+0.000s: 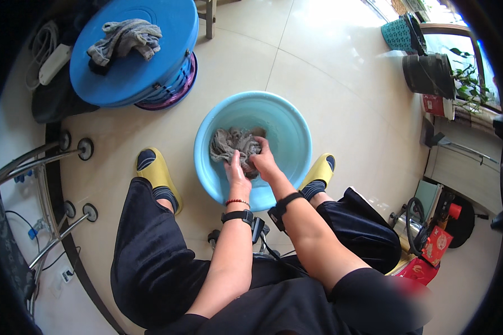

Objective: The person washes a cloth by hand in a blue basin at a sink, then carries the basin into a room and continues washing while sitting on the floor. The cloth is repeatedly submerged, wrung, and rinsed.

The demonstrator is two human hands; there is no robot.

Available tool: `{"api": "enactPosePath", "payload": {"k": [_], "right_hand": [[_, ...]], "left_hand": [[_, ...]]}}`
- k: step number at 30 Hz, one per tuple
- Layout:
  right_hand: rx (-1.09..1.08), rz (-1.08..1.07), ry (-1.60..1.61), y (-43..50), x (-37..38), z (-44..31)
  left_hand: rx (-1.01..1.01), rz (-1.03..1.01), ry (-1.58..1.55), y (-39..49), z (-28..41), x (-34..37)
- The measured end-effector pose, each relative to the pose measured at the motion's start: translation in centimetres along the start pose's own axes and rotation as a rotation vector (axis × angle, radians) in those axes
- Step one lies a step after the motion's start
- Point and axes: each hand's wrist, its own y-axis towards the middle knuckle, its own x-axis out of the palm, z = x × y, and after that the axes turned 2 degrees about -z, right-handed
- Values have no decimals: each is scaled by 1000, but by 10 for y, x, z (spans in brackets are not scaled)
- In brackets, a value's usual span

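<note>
A wet grey cloth [224,144] lies bunched up inside a light blue plastic basin [291,119], which stands on the tiled floor between my feet. My left hand [237,173] grips the near side of the cloth, thumb upward. On the cloth's right side, my right hand [266,159] has its fingers curled around the fabric. Water glistens on both the cloth and the basin's inner wall. Part of the cloth is hidden beneath my hands.
A blue round stool-like lid [167,63] at upper left bears another crumpled grey cloth [128,39]. Metal chair legs [67,155] with round feet stand at left. Along the right are a black bucket [427,75], a teal patterned bucket [396,35] and a red box [436,246].
</note>
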Motion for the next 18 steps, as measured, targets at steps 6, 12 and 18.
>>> {"api": "enactPosePath", "payload": {"k": [6, 12, 18], "right_hand": [[-154, -428, -42, -61, -42, -49], [-254, -495, -399, -92, -36, -72], [-462, -57, -763, -78, -3, -68]], "left_hand": [[-159, -321, -248, 6, 20, 2], [-259, -356, -173, 10, 14, 11], [-279, -362, -181, 37, -7, -4]]}}
